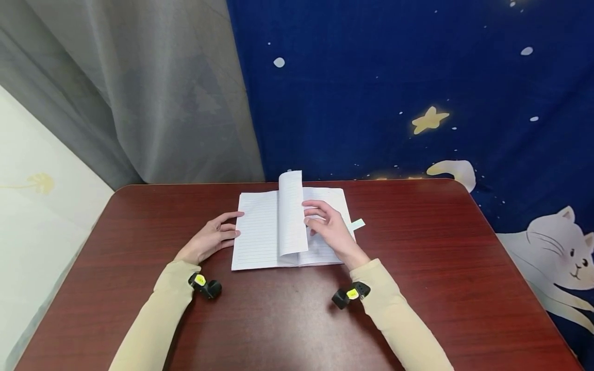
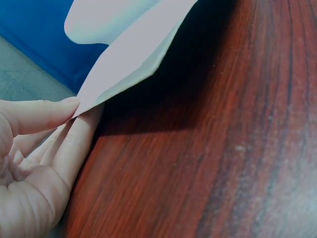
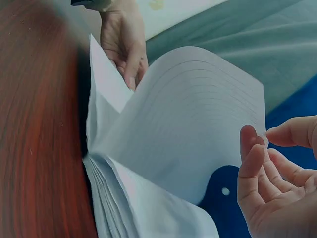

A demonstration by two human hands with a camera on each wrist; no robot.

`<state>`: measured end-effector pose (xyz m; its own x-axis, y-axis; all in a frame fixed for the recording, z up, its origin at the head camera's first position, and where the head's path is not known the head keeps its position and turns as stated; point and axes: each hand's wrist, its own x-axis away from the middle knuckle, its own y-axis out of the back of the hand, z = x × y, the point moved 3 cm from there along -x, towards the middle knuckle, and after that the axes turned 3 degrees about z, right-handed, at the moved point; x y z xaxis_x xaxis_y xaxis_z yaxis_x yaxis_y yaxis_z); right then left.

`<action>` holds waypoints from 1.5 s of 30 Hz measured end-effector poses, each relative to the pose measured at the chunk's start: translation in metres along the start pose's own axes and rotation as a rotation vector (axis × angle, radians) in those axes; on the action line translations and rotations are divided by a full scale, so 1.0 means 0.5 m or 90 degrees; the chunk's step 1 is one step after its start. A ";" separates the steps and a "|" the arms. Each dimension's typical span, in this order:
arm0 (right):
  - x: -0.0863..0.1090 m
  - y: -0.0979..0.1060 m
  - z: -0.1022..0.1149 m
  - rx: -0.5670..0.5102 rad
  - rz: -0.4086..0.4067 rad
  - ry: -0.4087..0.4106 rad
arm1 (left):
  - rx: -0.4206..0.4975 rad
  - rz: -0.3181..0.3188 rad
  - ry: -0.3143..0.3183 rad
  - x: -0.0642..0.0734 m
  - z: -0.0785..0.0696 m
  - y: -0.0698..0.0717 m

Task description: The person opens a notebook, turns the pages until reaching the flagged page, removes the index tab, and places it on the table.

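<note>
Notebook [image 1: 255, 232] lies spread, ruled pages up, on the dark red table [image 1: 278, 319], near the far edge and between your hands. One leaf [image 1: 292, 216] stands raised near the spine, bowed; your right wrist view shows its ruled lines and a stack of page edges below.

Your right hand [image 1: 332, 231] is at the leaf's free edge, thumb and fingers pinched on the paper. Gripping at the margin probably lets the sheet bend without creasing.

Your left hand [image 1: 212, 239] holds the outer edge of the left page side: thumb above, finger beneath, clamped on it in the left wrist view, where that edge looks lifted off the tabletop. Likely purpose: steadying the book against any pull from the leaf.

A pale strip [image 1: 358, 224] sticks out past the right page edge, perhaps a place marker. Both cuffs carry small black wrist cameras [image 1: 205, 286], set inward, presumably to see your fingertips. Beyond the table: grey curtain [image 1: 176, 103] left, blue star-patterned curtain [image 1: 348, 103] right.
</note>
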<state>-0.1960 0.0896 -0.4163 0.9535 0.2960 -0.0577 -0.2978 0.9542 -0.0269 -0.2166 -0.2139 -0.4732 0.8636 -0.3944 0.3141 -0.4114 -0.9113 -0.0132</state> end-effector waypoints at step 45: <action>-0.055 -0.186 -0.094 0.089 0.128 -0.072 | 0.051 0.023 -0.012 -0.001 0.001 0.003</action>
<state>-0.1968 -0.0094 -0.4591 0.8771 0.4760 0.0636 -0.4802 0.8699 0.1125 -0.2176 -0.2151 -0.4739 0.8543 -0.4284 0.2943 -0.4184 -0.9028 -0.0995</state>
